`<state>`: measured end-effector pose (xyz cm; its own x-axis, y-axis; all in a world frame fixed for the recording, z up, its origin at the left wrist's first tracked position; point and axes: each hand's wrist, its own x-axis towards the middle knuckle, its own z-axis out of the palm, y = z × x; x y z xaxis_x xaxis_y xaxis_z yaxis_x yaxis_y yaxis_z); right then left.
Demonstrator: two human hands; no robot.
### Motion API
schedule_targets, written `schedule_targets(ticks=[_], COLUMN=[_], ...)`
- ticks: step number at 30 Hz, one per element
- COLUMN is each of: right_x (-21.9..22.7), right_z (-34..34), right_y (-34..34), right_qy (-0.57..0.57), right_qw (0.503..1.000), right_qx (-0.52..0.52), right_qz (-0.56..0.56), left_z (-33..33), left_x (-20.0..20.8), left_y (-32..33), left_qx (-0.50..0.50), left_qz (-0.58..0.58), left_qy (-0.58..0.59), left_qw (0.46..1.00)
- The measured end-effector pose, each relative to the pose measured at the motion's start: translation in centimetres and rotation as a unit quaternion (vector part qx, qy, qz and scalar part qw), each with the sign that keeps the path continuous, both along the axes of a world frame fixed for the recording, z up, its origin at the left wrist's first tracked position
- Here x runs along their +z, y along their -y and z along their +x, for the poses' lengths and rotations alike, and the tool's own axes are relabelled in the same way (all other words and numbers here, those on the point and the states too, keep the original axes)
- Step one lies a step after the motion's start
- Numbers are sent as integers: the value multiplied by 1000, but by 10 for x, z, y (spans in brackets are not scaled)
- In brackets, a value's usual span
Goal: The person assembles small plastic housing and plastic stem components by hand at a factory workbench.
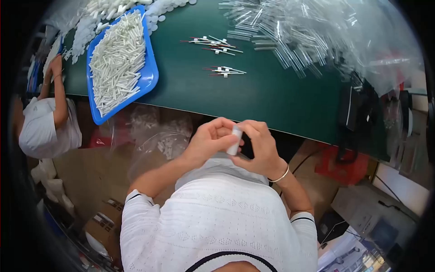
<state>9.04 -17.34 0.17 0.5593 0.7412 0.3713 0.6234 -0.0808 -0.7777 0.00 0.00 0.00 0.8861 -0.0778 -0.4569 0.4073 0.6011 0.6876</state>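
Note:
A short white cylinder (234, 141), like a small plastic tube, is held in front of my body near the table's front edge. It stands nearly upright, tilted slightly. My left hand (207, 141) is closed on its left side, the thumb pressed against it and the fingers curled behind. My right hand (260, 147) takes it from the right, fingers at its top end and thumb near its bottom end. On the green table (190, 90) beyond lie small bundles of thin white sticks with red wires (226, 71), each with little white tags.
A blue tray (149, 77) heaped with white sticks (118, 59) overhangs the table edge at left. White discs (156, 11) lie behind it. Clear tubes (290, 41) and plastic bags (362, 36) pile up at right. Another person's arm (59, 90) is at far left.

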Motion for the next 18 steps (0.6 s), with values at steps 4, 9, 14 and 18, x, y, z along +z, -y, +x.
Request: schedule_targets(ticks=[4, 9, 14, 18], right_x=[17, 9, -1, -2], right_z=[40, 91, 92, 86], right_y=[-43, -81, -93, -83], right_qy=[112, 175, 152, 110], right_qw=[990, 984, 985, 990], right_qx=[54, -16, -19, -23], right_qz=[-58, -31, -76, -89], left_z=[-55, -124, -31, 47], left_x=[0, -25, 21, 4], left_y=[-71, -108, -75, -68], left_qx=[-31, -266, 28, 110], left_qz=[294, 739, 580, 729], left_qy=[-102, -83, 88, 278], left_qw=[950, 613, 810, 616])
